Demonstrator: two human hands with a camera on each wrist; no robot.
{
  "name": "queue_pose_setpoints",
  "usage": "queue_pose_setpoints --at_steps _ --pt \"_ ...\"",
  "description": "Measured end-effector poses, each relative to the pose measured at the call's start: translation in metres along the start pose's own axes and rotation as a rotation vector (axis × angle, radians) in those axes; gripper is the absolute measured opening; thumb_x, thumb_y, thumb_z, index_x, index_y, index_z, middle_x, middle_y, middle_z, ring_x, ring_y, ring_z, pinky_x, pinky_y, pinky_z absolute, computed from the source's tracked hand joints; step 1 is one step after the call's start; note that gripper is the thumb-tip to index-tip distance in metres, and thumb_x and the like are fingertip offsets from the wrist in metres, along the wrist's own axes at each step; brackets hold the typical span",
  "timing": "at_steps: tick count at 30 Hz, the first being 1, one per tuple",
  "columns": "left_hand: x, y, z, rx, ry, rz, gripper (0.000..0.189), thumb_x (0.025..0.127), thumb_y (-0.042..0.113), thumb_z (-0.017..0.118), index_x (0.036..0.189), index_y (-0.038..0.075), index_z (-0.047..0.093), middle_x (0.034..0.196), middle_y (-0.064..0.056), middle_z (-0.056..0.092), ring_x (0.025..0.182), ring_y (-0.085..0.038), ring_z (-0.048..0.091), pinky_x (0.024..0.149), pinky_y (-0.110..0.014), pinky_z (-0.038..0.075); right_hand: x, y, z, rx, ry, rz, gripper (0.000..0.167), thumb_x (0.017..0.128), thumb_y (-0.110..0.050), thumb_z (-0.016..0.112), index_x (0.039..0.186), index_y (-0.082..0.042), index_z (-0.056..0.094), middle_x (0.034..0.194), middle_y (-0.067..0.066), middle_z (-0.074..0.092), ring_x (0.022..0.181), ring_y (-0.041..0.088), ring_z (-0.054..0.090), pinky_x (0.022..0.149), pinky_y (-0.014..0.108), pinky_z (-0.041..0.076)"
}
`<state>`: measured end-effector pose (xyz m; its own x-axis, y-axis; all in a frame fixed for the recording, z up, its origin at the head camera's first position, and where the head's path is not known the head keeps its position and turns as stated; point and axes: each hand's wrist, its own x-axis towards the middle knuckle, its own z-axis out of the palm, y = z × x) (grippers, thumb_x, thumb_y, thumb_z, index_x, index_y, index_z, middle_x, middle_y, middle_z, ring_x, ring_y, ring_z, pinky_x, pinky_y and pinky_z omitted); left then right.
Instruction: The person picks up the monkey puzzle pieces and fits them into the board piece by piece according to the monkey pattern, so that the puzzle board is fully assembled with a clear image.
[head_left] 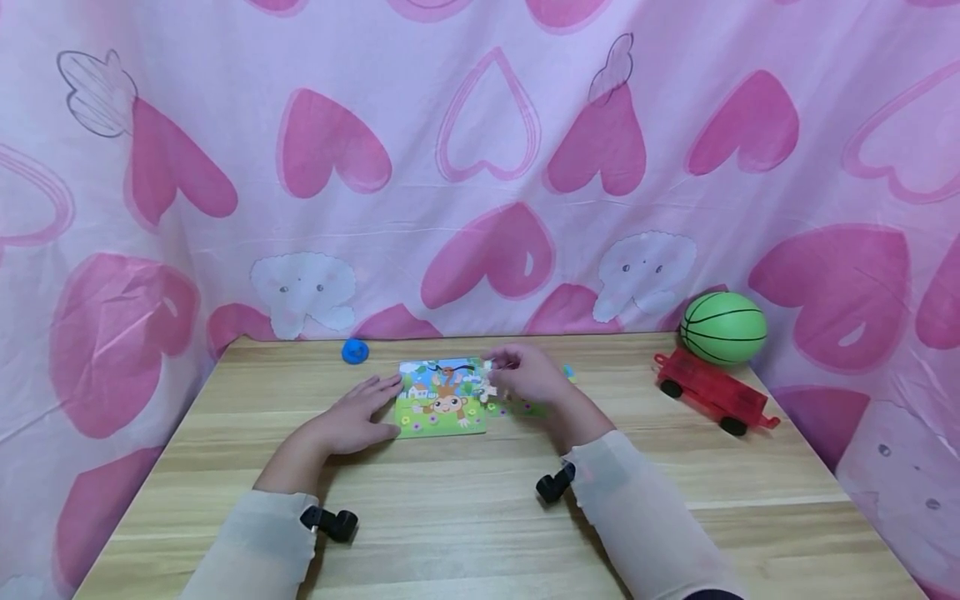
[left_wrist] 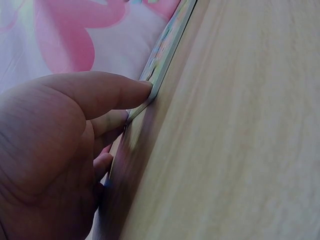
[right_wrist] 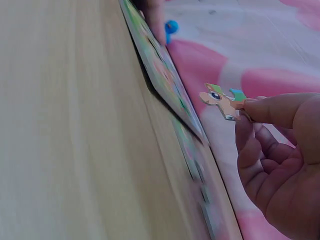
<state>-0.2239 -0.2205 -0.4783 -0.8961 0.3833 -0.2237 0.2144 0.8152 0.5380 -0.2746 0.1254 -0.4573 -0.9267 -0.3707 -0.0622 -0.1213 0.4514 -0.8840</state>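
A jigsaw puzzle with a cartoon monkey picture (head_left: 441, 398) lies on the table in front of me. My left hand (head_left: 352, 419) rests at its left side with fingers extended. Its thumb (left_wrist: 117, 92) touches the puzzle's edge in the left wrist view. To the right of the puzzle, my right hand (head_left: 531, 377) pinches a small puzzle piece (right_wrist: 223, 102) between thumb and forefinger, raised above the table. A dark eye on tan shows on the piece, with green and blue bits. More flowered green puzzle parts (head_left: 517, 408) lie under the right hand, partly hidden by it.
A small blue round object (head_left: 355, 351) sits near the table's back edge, left of the puzzle. At the right stand a red toy wagon (head_left: 712, 390) and a green ball (head_left: 723, 327) with black lines. A pink heart-patterned cloth (head_left: 487, 167) hangs behind the wooden table (head_left: 420, 525).
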Motion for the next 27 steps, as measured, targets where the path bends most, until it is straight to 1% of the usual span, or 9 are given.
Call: queue_pose_setpoints --at_steps 3,6,8,11,14,16,21,27 --pt "0.0 0.0 0.0 0.0 -0.002 0.001 0.085 0.099 0.045 0.071 0.17 0.023 0.032 0.181 0.0 0.022 0.169 -0.042 0.006 0.13 -0.076 0.015 0.005 -0.007 0.013 -0.006 -0.037 -0.014 0.041 0.101 -0.023 0.074 0.141 -0.015 0.069 0.111 0.004 0.072 0.094 0.023 0.069 0.076 0.036 0.061" --pt "0.0 0.0 0.0 0.0 -0.003 0.002 0.084 0.099 0.045 0.07 0.17 0.023 0.032 0.182 0.001 0.021 0.169 -0.042 0.006 0.13 -0.076 0.015 0.012 -0.013 0.025 0.006 -0.056 0.001 0.041 0.1 -0.023 0.076 0.139 -0.015 0.07 0.112 0.003 0.072 0.1 0.021 0.068 0.084 0.033 0.061" --pt "0.0 0.0 0.0 0.002 -0.001 0.004 0.084 0.099 0.045 0.07 0.17 0.022 0.032 0.181 0.0 0.022 0.169 -0.042 0.006 0.13 -0.076 0.015 0.017 -0.017 0.032 0.024 -0.064 0.02 0.039 0.099 -0.021 0.077 0.137 -0.015 0.071 0.113 0.003 0.072 0.1 0.021 0.068 0.084 0.033 0.062" --pt "0.0 0.0 -0.001 -0.004 0.0 0.002 0.084 0.099 0.045 0.07 0.17 0.022 0.032 0.181 0.0 0.022 0.169 -0.042 0.006 0.13 -0.076 0.014 0.025 -0.02 0.041 0.007 -0.07 0.03 0.036 0.098 -0.02 0.078 0.133 -0.016 0.074 0.111 0.003 0.072 0.098 0.02 0.068 0.082 0.032 0.062" --pt "-0.001 0.001 -0.001 -0.007 -0.002 0.0 0.084 0.099 0.045 0.07 0.17 0.022 0.032 0.182 0.001 0.021 0.169 -0.042 0.006 0.13 -0.076 0.014 0.033 -0.023 0.049 -0.053 -0.071 0.029 0.032 0.098 -0.022 0.079 0.129 -0.018 0.077 0.108 0.0 0.073 0.098 0.018 0.067 0.082 0.03 0.06" --pt "-0.001 0.001 -0.001 -0.007 -0.003 -0.001 0.084 0.099 0.045 0.07 0.17 0.023 0.032 0.182 0.001 0.021 0.169 -0.042 0.005 0.13 -0.076 0.013 0.037 -0.024 0.053 -0.095 -0.071 0.025 0.031 0.097 -0.024 0.08 0.128 -0.019 0.078 0.107 -0.002 0.074 0.099 0.016 0.067 0.084 0.029 0.058" --pt "-0.001 0.001 -0.001 -0.006 -0.007 -0.002 0.083 0.1 0.046 0.069 0.17 0.023 0.031 0.182 0.001 0.02 0.169 -0.042 0.005 0.13 -0.076 0.013 0.045 -0.024 0.063 -0.154 -0.057 0.014 0.029 0.096 -0.023 0.082 0.124 -0.018 0.079 0.102 -0.004 0.075 0.096 0.014 0.068 0.087 0.03 0.058" --pt "-0.001 0.0 -0.002 -0.009 -0.007 0.0 0.084 0.099 0.046 0.07 0.171 0.024 0.031 0.182 0.001 0.021 0.169 -0.042 0.004 0.13 -0.076 0.013 0.049 -0.022 0.069 -0.149 -0.033 0.022 0.024 0.094 -0.018 0.084 0.117 -0.015 0.081 0.1 -0.002 0.075 0.093 0.013 0.068 0.086 0.029 0.059"
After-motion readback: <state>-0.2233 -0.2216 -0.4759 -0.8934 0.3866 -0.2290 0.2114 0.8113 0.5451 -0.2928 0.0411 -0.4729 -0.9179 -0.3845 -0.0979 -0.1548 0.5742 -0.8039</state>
